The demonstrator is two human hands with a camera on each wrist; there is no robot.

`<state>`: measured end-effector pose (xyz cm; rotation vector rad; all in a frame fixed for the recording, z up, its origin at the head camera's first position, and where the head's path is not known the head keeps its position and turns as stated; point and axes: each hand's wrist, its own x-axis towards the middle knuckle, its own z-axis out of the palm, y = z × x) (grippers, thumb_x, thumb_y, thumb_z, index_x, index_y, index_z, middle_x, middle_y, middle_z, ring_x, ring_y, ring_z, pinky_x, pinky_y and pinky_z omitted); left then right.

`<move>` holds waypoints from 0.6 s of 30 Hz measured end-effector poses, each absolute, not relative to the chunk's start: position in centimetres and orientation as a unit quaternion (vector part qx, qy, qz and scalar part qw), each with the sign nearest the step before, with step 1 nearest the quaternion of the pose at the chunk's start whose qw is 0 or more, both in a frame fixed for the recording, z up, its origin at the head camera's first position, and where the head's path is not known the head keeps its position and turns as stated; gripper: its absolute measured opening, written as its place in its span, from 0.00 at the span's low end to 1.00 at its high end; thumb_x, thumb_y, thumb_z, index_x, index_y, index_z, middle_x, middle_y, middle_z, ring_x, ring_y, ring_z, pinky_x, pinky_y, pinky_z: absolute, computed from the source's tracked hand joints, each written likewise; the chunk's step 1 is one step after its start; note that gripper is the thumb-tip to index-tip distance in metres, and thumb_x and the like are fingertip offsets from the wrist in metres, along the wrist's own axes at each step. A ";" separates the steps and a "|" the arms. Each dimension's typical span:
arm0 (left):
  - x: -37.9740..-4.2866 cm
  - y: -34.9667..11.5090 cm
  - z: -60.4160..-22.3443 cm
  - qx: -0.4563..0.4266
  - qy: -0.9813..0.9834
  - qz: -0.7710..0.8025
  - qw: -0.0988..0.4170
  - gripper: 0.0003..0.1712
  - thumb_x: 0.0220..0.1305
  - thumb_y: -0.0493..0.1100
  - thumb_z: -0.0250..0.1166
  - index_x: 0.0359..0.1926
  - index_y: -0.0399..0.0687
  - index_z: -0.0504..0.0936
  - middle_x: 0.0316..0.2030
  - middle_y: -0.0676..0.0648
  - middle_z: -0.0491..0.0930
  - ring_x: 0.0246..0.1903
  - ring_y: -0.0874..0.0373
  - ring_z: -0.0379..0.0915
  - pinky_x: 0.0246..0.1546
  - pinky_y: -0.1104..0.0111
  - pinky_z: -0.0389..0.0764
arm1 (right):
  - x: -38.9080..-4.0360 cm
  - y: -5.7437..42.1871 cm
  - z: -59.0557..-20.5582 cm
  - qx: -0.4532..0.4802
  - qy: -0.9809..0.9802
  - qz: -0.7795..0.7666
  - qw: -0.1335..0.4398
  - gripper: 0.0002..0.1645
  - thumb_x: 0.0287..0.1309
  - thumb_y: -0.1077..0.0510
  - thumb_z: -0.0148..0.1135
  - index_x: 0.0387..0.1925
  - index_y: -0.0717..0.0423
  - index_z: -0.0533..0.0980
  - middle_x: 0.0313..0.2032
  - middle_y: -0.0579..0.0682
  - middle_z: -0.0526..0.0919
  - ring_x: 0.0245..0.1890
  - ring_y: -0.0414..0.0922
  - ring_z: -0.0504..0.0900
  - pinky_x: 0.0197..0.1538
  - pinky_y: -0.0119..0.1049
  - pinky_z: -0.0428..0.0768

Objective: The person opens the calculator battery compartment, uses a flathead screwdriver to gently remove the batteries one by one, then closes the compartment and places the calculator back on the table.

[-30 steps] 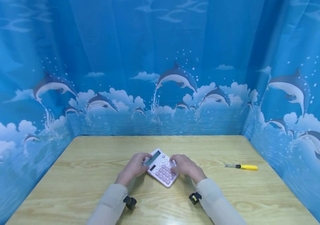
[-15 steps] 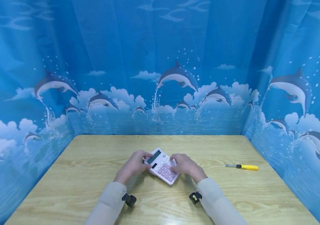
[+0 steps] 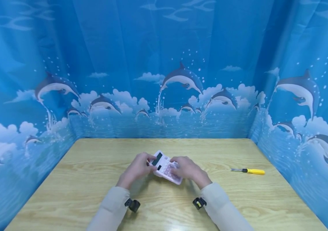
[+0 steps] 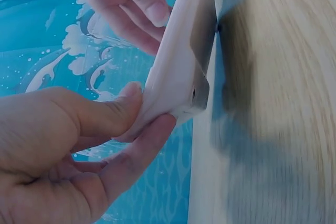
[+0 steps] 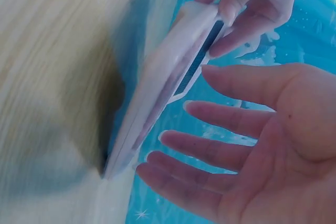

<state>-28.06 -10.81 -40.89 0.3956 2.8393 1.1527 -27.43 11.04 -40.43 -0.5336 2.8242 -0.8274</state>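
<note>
A pale pink calculator (image 3: 166,165) with a dark display stands tilted over the table in the head view. My left hand (image 3: 137,167) pinches its display end between thumb and fingers, and that end is raised. In the left wrist view the underside of the calculator (image 4: 181,72) faces the table, apart from it at the near end. My right hand (image 3: 187,168) is at the keypad side. The right wrist view shows the right hand (image 5: 252,140) with fingers extended beside the calculator (image 5: 152,85), not curled round it; whether the fingertips touch is unclear.
A screwdriver with a yellow handle (image 3: 254,171) lies on the wooden table (image 3: 94,192) to the right. Blue dolphin-print curtains (image 3: 140,64) enclose the back and sides. Each wrist wears a small black camera (image 3: 132,205).
The calculator's display end has risen and the body has tilted and turned slightly. The left hand keeps its pinch. The right hand has shifted a little to the left over the keys.
</note>
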 end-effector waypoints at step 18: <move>-27.3 -10.3 -39.6 0.104 0.919 0.380 0.015 0.22 0.63 0.37 0.73 0.56 0.30 0.83 0.28 0.45 0.81 0.25 0.59 0.70 0.24 0.72 0.72 | -26.6 9.9 -40.0 -0.253 0.933 -0.256 0.017 0.25 0.55 0.61 0.76 0.55 0.62 0.82 0.53 0.62 0.87 0.50 0.56 0.85 0.56 0.53 0.83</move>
